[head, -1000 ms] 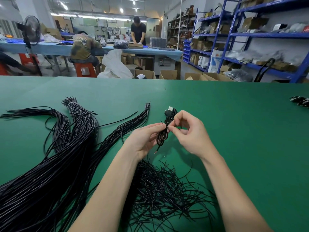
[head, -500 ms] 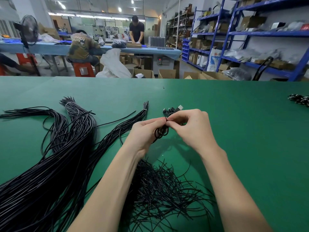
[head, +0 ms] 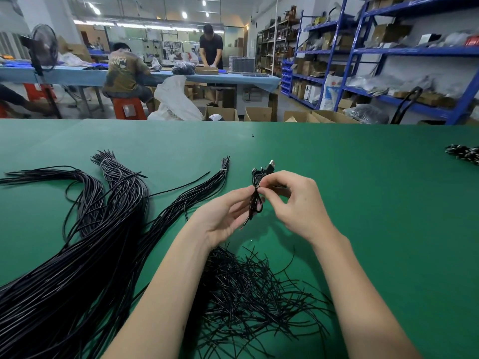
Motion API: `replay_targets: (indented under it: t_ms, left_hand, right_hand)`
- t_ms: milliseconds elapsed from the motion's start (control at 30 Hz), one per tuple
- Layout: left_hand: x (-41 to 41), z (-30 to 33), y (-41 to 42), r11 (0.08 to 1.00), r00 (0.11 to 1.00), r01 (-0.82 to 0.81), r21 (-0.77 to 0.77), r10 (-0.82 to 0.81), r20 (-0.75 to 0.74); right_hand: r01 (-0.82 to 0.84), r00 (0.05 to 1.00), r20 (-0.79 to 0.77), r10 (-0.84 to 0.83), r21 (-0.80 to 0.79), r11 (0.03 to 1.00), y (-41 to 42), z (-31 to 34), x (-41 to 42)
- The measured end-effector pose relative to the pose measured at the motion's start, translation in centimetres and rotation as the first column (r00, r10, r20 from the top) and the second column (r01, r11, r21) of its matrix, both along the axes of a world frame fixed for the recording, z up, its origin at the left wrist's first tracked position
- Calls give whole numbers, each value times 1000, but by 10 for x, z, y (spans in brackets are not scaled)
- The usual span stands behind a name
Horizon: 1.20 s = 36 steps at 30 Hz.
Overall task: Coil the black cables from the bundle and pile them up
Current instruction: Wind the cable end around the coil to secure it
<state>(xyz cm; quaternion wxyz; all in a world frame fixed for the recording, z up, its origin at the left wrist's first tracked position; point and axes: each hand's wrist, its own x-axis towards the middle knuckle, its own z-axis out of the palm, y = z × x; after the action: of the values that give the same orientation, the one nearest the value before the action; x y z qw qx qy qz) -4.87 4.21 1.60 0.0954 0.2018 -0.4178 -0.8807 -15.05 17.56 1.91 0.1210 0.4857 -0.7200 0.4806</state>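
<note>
Above green table — both hands (fingertips) pinch coiled cable.

head cam | faces forward-down (wide-angle) | close over green table

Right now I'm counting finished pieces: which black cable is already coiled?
The short USB cable pinched between the left hand and right hand; the bundled cables lie long and uncoiled on the green table.
</note>
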Motion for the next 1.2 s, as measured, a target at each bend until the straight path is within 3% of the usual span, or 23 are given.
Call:
replay_targets:
  t_ms: [133,433,567,733,800,900,967,1033,1067,1100,1133,1200]
  left_hand:
    - [4,-1,-5,986,994,106,-130,-101,51]
    - [3,-2,-14,978,987,48,-201,-77,-138]
    - [7,1,-13,925,976,-27,-379,-57,-211]
    - [11,4,-11,734,961,-152,-662,-47,-273]
    - [10,3,-7,631,950,-188,-753,-77,-302]
    - [9,6,-4,362,936,-279,-889,-103,-336]
    - [10,9,-5,160,929,-331,-930,-117,-351]
    - [9,8,-6,73,926,-350,-934,-126,-357]
    - [8,6,-6,92,927,-350,-932,-108,-359]
    - [7,4,-6,170,931,-342,-924,-74,-359]
    - [6,1,-5,300,936,-324,-897,-34,-349]
    - [3,-5,-5,563,951,-284,-776,61,-303]
  right_hand:
    - [-45,998,40,46,-23,999,2,3,-1]
    - [24,998,60,-22,-25,999,0,9,5]
    - [25,971,239,-33,40,999,-1,11,6]
    - [-136,841,533,91,47,990,6,16,-2]
    - [-184,710,692,126,11,983,9,14,-6]
    - [-227,358,911,202,-125,966,13,8,-9]
    - [-210,74,959,272,-252,945,13,2,-8]
    - [-154,-126,925,360,-376,914,9,-2,-4]
    - [-148,-140,911,388,-406,902,7,-4,-2]
    - [-166,-86,923,375,-384,908,4,-3,-1]
    - [-196,51,948,314,-299,934,3,-1,0]
    - [-164,468,877,106,-31,986,2,3,-3]
